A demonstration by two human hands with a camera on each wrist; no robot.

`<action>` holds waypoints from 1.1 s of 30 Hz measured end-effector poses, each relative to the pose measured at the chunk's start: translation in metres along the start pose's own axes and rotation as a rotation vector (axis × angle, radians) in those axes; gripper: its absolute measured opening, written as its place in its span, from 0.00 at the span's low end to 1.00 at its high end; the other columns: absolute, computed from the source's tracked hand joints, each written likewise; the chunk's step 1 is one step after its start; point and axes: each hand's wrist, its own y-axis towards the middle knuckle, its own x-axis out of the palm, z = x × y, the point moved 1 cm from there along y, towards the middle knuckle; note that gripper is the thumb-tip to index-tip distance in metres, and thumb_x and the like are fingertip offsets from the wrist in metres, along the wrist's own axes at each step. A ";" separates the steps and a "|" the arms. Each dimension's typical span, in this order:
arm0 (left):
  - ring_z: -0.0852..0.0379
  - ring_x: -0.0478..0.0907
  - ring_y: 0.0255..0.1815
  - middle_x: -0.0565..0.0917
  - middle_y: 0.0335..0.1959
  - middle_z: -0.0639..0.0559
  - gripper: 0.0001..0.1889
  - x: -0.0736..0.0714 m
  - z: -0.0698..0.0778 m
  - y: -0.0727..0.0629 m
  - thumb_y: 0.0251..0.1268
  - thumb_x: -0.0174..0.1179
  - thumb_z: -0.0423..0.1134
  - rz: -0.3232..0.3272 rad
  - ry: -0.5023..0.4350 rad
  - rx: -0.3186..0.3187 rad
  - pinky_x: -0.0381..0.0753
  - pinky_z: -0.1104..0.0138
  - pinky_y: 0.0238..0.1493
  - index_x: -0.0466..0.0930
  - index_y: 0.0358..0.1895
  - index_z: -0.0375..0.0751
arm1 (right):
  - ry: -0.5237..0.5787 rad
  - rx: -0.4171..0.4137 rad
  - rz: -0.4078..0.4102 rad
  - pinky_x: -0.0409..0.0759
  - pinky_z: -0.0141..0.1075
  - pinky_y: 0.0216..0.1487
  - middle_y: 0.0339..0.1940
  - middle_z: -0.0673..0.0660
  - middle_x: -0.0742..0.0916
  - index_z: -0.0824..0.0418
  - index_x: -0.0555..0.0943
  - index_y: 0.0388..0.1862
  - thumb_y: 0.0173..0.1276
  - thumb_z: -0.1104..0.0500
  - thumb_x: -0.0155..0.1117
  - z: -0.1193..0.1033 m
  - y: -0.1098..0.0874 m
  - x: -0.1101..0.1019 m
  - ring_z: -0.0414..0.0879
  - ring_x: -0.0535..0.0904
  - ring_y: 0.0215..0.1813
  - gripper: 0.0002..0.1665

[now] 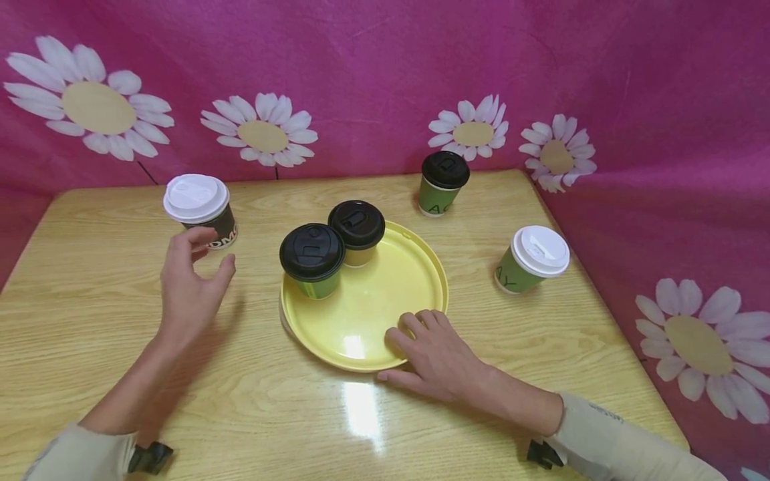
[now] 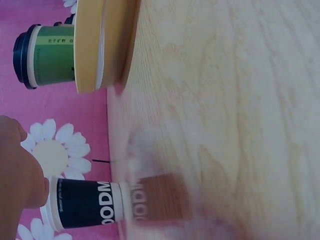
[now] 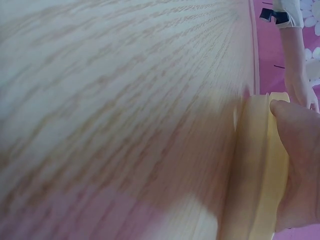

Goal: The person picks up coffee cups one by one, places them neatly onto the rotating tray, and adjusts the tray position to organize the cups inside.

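A round yellow tray (image 1: 385, 307) lies on the table, and my right hand (image 1: 436, 357) grips its near right rim, fingers over the inside and thumb at the outer wall. In the right wrist view the thumb (image 3: 282, 110) sits along the rim. Two cups with black lids stand at the tray's left side: a green one (image 1: 313, 260) and another (image 1: 357, 230) just behind it. My left hand (image 1: 192, 287) is in front of a black paper cup with a white lid (image 1: 197, 204), its thumb and fingers spread apart with nothing between them.
Behind the tray on the right stands a green cup with a black lid (image 1: 444, 180). Farther right is a green cup with a white lid (image 1: 532, 257), near the table's right edge. A pink cloth with daisies (image 1: 361, 67) hangs behind the wooden table (image 1: 252, 414).
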 end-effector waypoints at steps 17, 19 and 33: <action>0.60 0.70 0.55 0.70 0.53 0.57 0.26 -0.015 -0.028 0.011 0.60 0.66 0.30 0.078 -0.160 -0.404 0.75 0.69 0.53 0.65 0.59 0.46 | -0.006 -0.010 0.011 0.69 0.47 0.50 0.38 0.52 0.72 0.53 0.73 0.40 0.67 0.28 0.53 0.000 0.000 0.000 0.54 0.70 0.41 0.29; 0.60 0.70 0.56 0.69 0.53 0.57 0.28 -0.015 -0.030 0.011 0.60 0.66 0.30 0.063 -0.167 -0.420 0.74 0.67 0.55 0.64 0.60 0.47 | -0.007 -0.010 0.011 0.69 0.47 0.50 0.38 0.52 0.72 0.53 0.73 0.40 0.67 0.28 0.53 0.000 0.000 0.001 0.54 0.70 0.41 0.30; 0.58 0.68 0.58 0.64 0.56 0.59 0.36 -0.014 -0.045 0.022 0.59 0.68 0.32 0.010 -0.125 -0.486 0.74 0.69 0.55 0.56 0.67 0.47 | -0.002 0.002 0.006 0.69 0.47 0.51 0.38 0.52 0.72 0.53 0.73 0.40 0.67 0.28 0.55 0.000 0.000 0.001 0.55 0.70 0.41 0.29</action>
